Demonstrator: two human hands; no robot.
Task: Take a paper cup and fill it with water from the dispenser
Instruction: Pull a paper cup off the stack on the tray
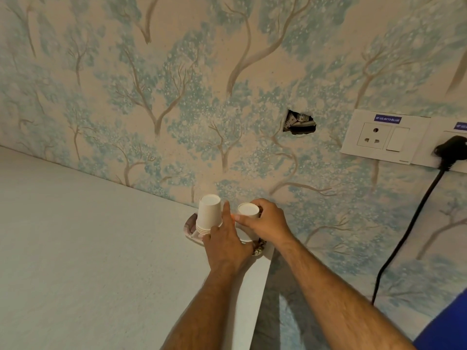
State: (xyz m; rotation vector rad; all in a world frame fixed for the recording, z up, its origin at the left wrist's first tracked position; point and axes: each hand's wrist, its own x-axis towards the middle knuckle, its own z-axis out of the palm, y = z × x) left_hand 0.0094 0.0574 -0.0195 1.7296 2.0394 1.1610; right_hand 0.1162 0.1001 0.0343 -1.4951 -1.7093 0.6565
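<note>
Cups: two lots of upside-down paper cups stand on a small plate at the back right corner of the white surface (88, 248), close to the wall.
Left stack: stack of cups (208, 214), several nested rims showing at its lower end, base upward, leaning a little to the left.
Right cup: paper cup (248, 210), also base upward, just beside the stack with the left index finger between them; whether more cups sit under it is hidden by the hands.
Left hand: left hand (227, 246) lies over the plate, index finger pointing up along the right side of the stack and touching it; the other fingers are curled low by the stack's rims, and whether they close on it cannot be told.
Right hand: right hand (265, 223) is clamped on the paper cup, thumb across its front and fingers wrapped round its far side.
Plate: patterned plate (189, 224), mostly covered by cups and hands, its edge showing left and at the lower right.
Wall: wallpaper (177, 97) with pale blue trees, with a ragged hole (299, 122) in it.
Power: white socket panel (379, 136) at right; beside it a black plug (451, 150) with its cable (404, 233) hanging down.
Clothing: blue cloth (447, 324) at the lower right corner.
</note>
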